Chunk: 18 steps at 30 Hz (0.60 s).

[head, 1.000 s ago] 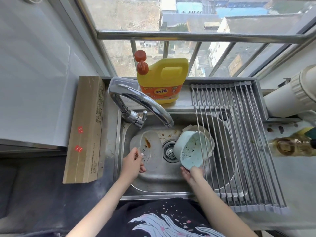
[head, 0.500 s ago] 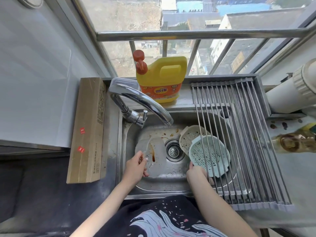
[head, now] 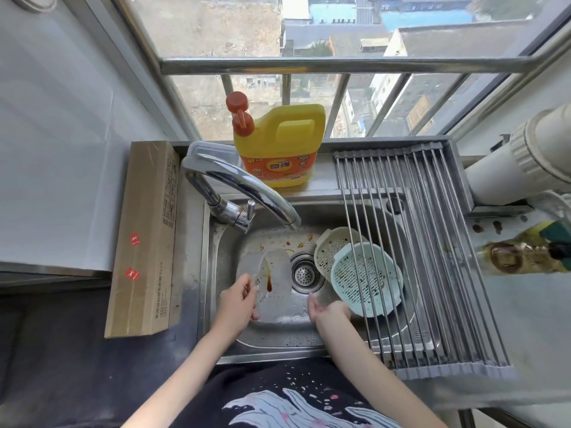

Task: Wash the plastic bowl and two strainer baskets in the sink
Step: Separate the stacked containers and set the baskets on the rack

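Down in the steel sink [head: 309, 344], a clear plastic bowl [head: 273, 274] lay to the left of the round drain strainer [head: 304, 273], smeared inside with a reddish-brown streak of sauce. The left hand [head: 236, 304] gripped the bowl at its near-left rim, thumb over the edge and fingers curled beneath. The right hand [head: 329, 310] hovered just in front of the drain with its fingers loosely extended and nothing in them; it sat beside the bowl's near-right edge, though whether it touched the clear plastic could not be told. To the right of the drain two strainer baskets rested in the basin, partly under the bars of a roll-up drying rack [head: 432, 257] that spanned the right side of the sink. The cream basket [head: 332, 248] stood tilted at the back, and the pale blue basket [head: 366, 279] lay in front of it, overlapping it, its perforated bottom dotted with food scraps. Sauce spots also marked the sink floor behind the drain. The curved chrome faucet [head: 244, 186] arched over from the back-left corner, its spout ending above the back of the basin. A yellow detergent jug [head: 278, 143] with an orange pump stood on the ledge behind, and a long cardboard box [head: 145, 236] lay on the counter to the left.
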Each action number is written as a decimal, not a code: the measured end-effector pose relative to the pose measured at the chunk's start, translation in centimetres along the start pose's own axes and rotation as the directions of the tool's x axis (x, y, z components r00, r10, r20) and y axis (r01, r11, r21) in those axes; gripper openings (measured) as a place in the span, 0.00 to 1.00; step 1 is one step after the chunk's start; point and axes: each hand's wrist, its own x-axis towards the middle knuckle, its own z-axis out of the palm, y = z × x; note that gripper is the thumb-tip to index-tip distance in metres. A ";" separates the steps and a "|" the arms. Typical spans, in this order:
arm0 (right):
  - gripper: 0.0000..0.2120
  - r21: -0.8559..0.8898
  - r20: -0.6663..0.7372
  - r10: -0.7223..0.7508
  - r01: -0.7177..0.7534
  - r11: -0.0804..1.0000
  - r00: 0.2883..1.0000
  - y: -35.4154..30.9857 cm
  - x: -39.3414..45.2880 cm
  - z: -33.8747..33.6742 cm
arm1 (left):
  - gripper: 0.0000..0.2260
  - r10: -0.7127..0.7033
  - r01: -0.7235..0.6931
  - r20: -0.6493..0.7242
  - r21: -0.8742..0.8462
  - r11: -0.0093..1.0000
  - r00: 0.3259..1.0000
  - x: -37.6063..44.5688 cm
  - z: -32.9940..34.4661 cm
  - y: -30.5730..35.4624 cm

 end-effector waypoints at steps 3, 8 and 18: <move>0.19 -0.233 -0.047 0.197 -0.202 0.951 0.979 0.5 0.2 1.7 | 0.10 0.316 -0.304 0.050 0.448 0.841 0.947 0.0 -0.3 0.0; 0.17 -0.715 0.098 0.170 -0.050 0.697 0.981 0.8 -0.6 4.2 | 0.26 0.444 -0.597 0.447 0.748 0.290 0.776 0.8 0.3 -1.3; 0.12 -0.568 0.007 0.140 -0.111 0.816 0.990 1.5 1.2 2.7 | 0.11 0.631 -0.651 0.505 0.759 0.000 0.588 -0.9 1.2 -0.6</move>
